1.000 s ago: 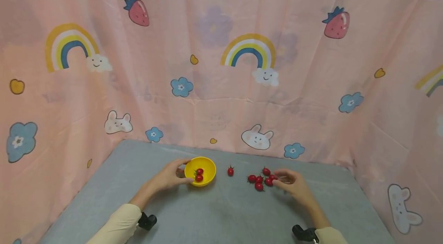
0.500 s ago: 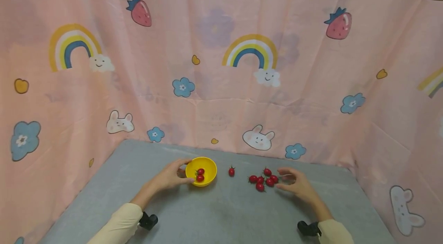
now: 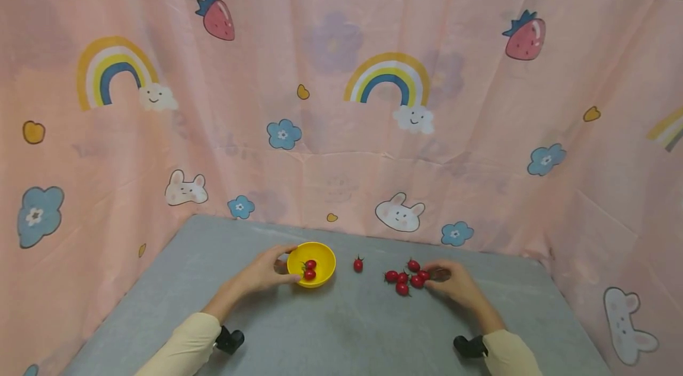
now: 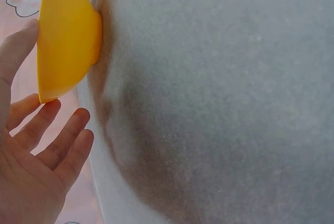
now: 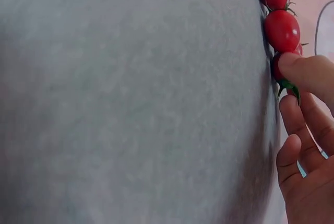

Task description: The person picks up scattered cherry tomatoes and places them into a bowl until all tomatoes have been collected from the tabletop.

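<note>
My left hand (image 3: 264, 269) holds the side of a small yellow bowl (image 3: 323, 257), thumb and index finger at its rim. Two red cherry tomatoes (image 3: 309, 274) lie inside the bowl. In the left wrist view the bowl (image 4: 68, 41) appears side-on, its other fingers spread below the rim. On the right, my right hand (image 3: 456, 286) is at a cluster of cherry tomatoes (image 3: 402, 289). Its thumb and fingertips pinch the rightmost tomato (image 3: 423, 275). The right wrist view has the thumb covering part of that tomato (image 5: 280, 74), green stem showing below.
A single cherry tomato (image 3: 358, 265) lies on the grey table (image 3: 341, 328) between bowl and cluster. A pink patterned curtain (image 3: 331, 174) hangs right behind the table and along its sides. Each wrist wears a black device (image 3: 230, 340).
My right hand drew back slightly from the cluster, then moved in again and closed its fingertips on the rightmost tomato. My left hand stays on the bowl.
</note>
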The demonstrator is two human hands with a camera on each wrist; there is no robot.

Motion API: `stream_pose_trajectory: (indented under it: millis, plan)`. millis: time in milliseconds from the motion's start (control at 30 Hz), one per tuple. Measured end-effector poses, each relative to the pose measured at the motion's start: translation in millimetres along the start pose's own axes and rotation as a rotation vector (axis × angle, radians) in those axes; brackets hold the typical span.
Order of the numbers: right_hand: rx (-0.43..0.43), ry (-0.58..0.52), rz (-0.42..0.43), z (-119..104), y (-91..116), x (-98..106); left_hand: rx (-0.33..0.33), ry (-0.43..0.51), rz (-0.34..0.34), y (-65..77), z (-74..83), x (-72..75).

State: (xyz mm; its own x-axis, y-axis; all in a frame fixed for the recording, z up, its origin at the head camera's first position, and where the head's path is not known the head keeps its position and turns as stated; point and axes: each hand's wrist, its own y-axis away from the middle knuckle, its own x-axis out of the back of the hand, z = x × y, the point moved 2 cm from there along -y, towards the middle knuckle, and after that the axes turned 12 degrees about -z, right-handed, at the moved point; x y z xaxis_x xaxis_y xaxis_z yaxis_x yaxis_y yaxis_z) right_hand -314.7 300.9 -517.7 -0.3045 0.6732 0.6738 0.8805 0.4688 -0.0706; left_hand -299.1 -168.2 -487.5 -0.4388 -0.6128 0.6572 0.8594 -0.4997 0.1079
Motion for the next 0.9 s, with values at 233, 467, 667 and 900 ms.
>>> stream_pose_trajectory:
  millis: [233, 467, 667, 900]
  plan:
    - [0.01, -0.016, 0.004, 3.9, -4.0, -1.0, -0.01, 0.003, 0.005, 0.4, 2.0, 0.0]
    - [-0.015, -0.021, 0.021, 4.0, -5.1, -1.5, -0.011, -0.009, 0.009, -0.9, 0.8, -0.8]
    - [-0.013, -0.016, 0.031, 6.0, -3.9, -1.4, -0.013, -0.01, 0.008, -1.3, 0.5, -1.3]
    - [0.002, -0.032, 0.044, 6.2, -0.9, -0.4, -0.008, -0.007, 0.006, -1.0, 1.5, -1.1]
